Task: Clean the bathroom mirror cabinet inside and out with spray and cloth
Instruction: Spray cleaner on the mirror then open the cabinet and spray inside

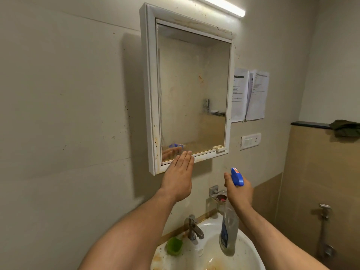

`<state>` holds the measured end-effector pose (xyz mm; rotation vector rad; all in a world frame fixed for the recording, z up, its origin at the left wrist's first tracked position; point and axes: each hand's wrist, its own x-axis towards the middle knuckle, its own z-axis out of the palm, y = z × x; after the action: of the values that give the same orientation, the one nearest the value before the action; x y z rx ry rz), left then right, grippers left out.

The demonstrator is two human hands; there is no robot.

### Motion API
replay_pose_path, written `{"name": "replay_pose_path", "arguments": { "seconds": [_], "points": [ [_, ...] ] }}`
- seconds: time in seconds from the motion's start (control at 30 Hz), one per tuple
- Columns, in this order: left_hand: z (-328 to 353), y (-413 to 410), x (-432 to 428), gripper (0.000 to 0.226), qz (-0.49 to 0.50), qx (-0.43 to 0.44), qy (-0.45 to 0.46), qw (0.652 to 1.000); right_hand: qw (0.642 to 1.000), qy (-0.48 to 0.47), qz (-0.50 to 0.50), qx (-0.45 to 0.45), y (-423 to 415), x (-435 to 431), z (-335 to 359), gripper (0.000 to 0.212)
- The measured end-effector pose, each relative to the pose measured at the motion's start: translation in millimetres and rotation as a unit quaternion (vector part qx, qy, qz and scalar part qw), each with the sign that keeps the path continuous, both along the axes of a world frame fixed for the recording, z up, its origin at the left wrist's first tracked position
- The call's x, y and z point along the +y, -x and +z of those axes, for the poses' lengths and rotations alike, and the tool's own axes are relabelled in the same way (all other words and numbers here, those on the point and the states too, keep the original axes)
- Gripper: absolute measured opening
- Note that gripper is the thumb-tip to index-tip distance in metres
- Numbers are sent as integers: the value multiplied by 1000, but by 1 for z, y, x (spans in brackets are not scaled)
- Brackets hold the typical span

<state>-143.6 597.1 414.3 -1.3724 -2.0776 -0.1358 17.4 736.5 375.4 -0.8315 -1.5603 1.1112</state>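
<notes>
Hands are both raised toward the wall above the sink (249, 248). Our left hand (178, 178) is flat, holding nothing, with its fingers straight and side by side and their tips on the bottom rail of the mirror cabinet (150, 94), near its lower left corner. Our right hand (238, 191) is lower and further right. It is wrapped round the neck of the spray bottle (229, 230), the forefinger stretched up in front of the blue trigger head (237, 177), which points up toward the cabinet. The bottle's clear body hangs below the fist, over the basin.

The cabinet door is closed. Its mirror (192, 90) is hazy and spotted, and a small pull tab (220, 148) sits at the lower right corner. Bare wall lies left of the cabinet. To the right, two sheets of paper (251, 94) hang just beside the frame, with a switch plate (250, 141) below them. A tube light (222, 5) runs close above the top edge.

We cannot tell how much liquid the bottle holds. A metal holder (218, 193) on the wall by our right wrist has something red in it. The basin is stained brown, with a tap (192, 228) at its back and a green dish (174, 246) on the rim left of the tap. An olive-green cloth (346, 127) lies on a dark ledge (309, 124) far to the right, well apart from both hands
</notes>
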Motion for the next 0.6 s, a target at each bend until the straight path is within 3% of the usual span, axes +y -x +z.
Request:
{"name": "replay_pose_path", "arguments": {
  "seconds": [0.2,0.43,0.6],
  "points": [
    [14,-29,98,70,-52,44,70,995,1000,-21,12,12,-21,30,13,21],
    [35,-62,221,62,110,29,140,984,993,-71,95,3,-31,119,21,19],
    [37,-92,236,44,158,-14,67,985,982,-105,151,34,-37,150,23,18]
  ]
}}
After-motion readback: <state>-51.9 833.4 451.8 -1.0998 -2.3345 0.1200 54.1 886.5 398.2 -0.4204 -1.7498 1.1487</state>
